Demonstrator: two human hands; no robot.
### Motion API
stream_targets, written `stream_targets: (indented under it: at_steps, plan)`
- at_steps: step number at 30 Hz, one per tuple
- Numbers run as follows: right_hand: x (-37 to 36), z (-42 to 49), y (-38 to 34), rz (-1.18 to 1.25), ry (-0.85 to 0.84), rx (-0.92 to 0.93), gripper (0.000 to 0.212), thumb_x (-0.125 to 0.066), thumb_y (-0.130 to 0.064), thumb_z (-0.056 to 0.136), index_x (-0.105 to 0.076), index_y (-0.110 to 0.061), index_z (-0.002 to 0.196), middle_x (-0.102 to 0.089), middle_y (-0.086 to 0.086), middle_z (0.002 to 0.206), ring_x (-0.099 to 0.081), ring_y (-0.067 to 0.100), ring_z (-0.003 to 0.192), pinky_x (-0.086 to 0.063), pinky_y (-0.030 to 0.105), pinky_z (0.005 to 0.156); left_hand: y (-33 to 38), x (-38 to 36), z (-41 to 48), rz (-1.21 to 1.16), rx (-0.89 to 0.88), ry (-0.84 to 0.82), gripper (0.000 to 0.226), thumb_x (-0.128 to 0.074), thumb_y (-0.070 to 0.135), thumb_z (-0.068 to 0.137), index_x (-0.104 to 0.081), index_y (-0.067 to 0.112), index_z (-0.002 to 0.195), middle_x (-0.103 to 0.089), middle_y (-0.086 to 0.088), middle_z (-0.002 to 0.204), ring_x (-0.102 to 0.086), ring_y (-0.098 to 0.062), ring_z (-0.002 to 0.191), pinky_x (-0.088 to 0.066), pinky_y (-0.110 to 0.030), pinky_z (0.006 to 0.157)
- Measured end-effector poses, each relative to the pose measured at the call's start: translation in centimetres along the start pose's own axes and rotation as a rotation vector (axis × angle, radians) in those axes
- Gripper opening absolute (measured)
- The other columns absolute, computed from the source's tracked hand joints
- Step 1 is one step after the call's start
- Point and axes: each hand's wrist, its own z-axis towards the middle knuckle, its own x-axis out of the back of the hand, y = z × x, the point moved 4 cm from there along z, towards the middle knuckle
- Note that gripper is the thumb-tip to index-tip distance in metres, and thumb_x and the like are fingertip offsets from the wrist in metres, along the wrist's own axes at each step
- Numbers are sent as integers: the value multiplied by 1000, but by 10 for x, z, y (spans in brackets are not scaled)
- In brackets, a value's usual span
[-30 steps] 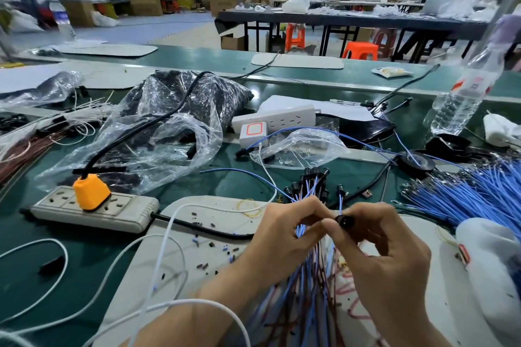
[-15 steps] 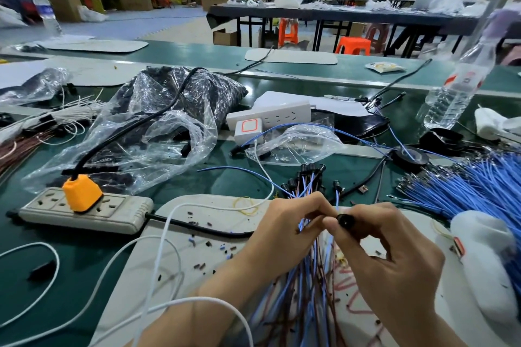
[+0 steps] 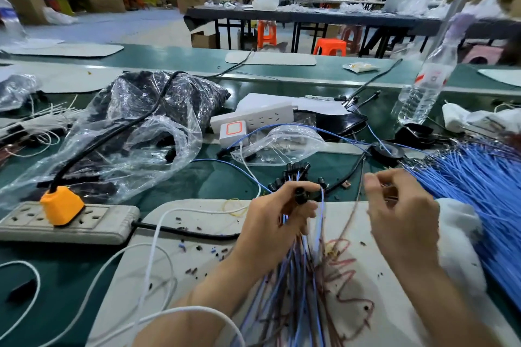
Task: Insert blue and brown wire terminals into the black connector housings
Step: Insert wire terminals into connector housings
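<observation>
My left hand point(image 3: 277, 217) grips a bundle of blue and brown wires point(image 3: 296, 284) that fans down over the white mat point(image 3: 197, 234). Its thumb and forefinger pinch one black connector housing point(image 3: 300, 195) at the top of the bundle. Several more black housings point(image 3: 296, 170) stick up behind my fingers. My right hand point(image 3: 400, 205) hovers to the right, apart from the left, with its fingers curled. It is blurred, so whether it holds a wire is unclear. A thick pile of loose blue wires point(image 3: 479, 186) with metal terminals lies at the far right.
A grey power strip with an orange plug point(image 3: 60, 205) lies at the left, with its black cable crossing the mat. Behind it are clear plastic bags of black parts point(image 3: 146, 127), a white power strip point(image 3: 253, 118) and a water bottle point(image 3: 425, 84). A white cloth point(image 3: 456, 222) sits beside my right hand.
My right hand has let go of the black housing and moved right, away from my left hand. My left hand now holds that housing together with the bundle.
</observation>
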Motion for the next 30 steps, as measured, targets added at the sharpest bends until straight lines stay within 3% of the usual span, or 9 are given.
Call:
stream_targets:
  at_steps: [3, 5, 11, 14, 18, 21, 23, 26, 30]
  plan:
    - [-11, 3, 35, -367, -327, -277, 15, -56, -23, 92, -59, -9, 90, -50, 11, 113, -48, 24, 83, -40, 34, 83, -1, 0, -1, -47, 36, 5, 16, -59, 14, 91, -61, 24, 104, -65, 9, 69, -58, 0, 53, -42, -7, 60]
    - [-13, 1, 42, -455, -421, -339, 29, -53, -31, 94, -59, -4, 103, -48, 12, 119, -53, 30, 93, -42, 39, 89, 0, -2, -3, -23, 13, -28, 14, -59, 15, 90, -61, 23, 102, -65, 10, 69, -57, 0, 52, -40, -6, 58]
    - [-14, 4, 39, -642, -530, -348, 51, -45, -48, 95, -56, -4, 118, -46, 11, 132, -54, 32, 112, -42, 40, 92, 2, -3, -6, -7, -3, -84, 8, -57, 19, 92, -61, 17, 98, -67, 3, 71, -60, -4, 52, -39, -7, 57]
    - [-14, 5, 42, -638, -554, -351, 56, -47, -49, 94, -54, -1, 122, -27, 7, 153, -49, 32, 124, -40, 40, 96, 1, -1, -5, -6, 2, -64, 7, -56, 20, 92, -61, 17, 97, -67, 3, 71, -59, -2, 52, -40, -7, 57]
    - [-15, 7, 47, -642, -555, -379, 50, -48, -51, 93, -58, -7, 113, -10, 0, 160, -51, 32, 121, -42, 39, 93, 1, -3, -5, 11, -9, -78, 11, -57, 20, 92, -62, 12, 99, -67, 3, 71, -60, -3, 52, -38, -6, 56]
    - [-12, 7, 43, -568, -453, -301, 39, -52, -42, 93, -59, -12, 117, -23, 4, 152, -57, 32, 108, -43, 39, 88, 1, -5, -6, 16, -11, -79, 11, -56, 23, 93, -61, 16, 100, -67, 6, 72, -63, -5, 53, -41, -8, 57]
    - [-14, 4, 31, -452, -379, -189, 30, -56, -41, 91, -62, -15, 107, -48, 5, 124, -59, 25, 90, -46, 36, 80, 0, -5, -6, 6, -11, -70, 12, -56, 27, 94, -60, 18, 100, -67, 6, 73, -64, -7, 55, -45, -13, 59]
    - [-28, -5, 23, -470, -489, -194, 30, -60, -50, 85, -55, -21, 91, -58, -3, 90, -57, 19, 81, -50, 34, 72, -1, -5, -6, -10, 3, -64, 12, -55, 28, 93, -60, 20, 100, -67, 4, 74, -65, -8, 56, -49, -17, 60]
    - [-28, -4, 25, -405, -500, -330, 17, -60, -19, 86, -52, -21, 100, -64, 2, 85, -60, 23, 81, -50, 33, 70, -1, -5, -6, -9, 18, -75, 14, -55, 25, 92, -61, 15, 100, -68, 3, 74, -63, -7, 55, -46, -14, 59]
